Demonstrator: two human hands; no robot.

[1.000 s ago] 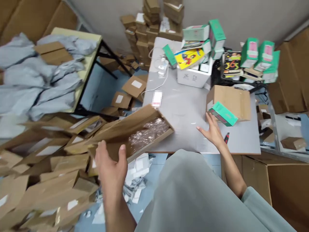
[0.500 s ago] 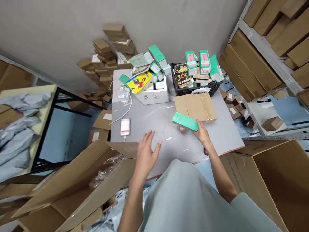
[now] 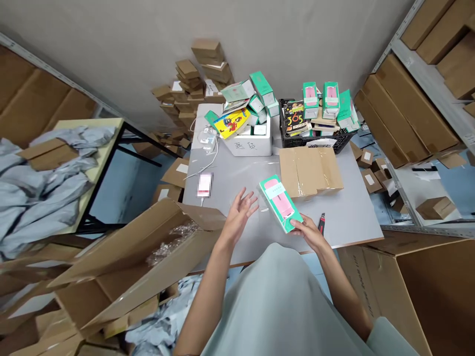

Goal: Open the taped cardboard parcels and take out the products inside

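My right hand (image 3: 308,231) grips the lower end of a green box (image 3: 281,202) with a pink item showing on its front and a white band across it. The box is tilted, held above the grey table (image 3: 245,237). Just left of it, my left hand (image 3: 240,215) is raised with fingers spread, palm turned toward the box and holding nothing. A brown cardboard box (image 3: 310,170) lies on the table behind the green one. To the right of my right hand lies a red and black box cutter (image 3: 321,223).
At the table's back stand a white bin (image 3: 248,147) and a black crate (image 3: 315,142), both heaped with green boxes and books. A phone (image 3: 205,185) on a cable lies at left. Large open cartons flank me, left (image 3: 148,282) and right (image 3: 378,282).
My right hand has brought the green box nearer and turned it, so its pink front now faces up. My left hand has turned palm inward. The view has swung left.
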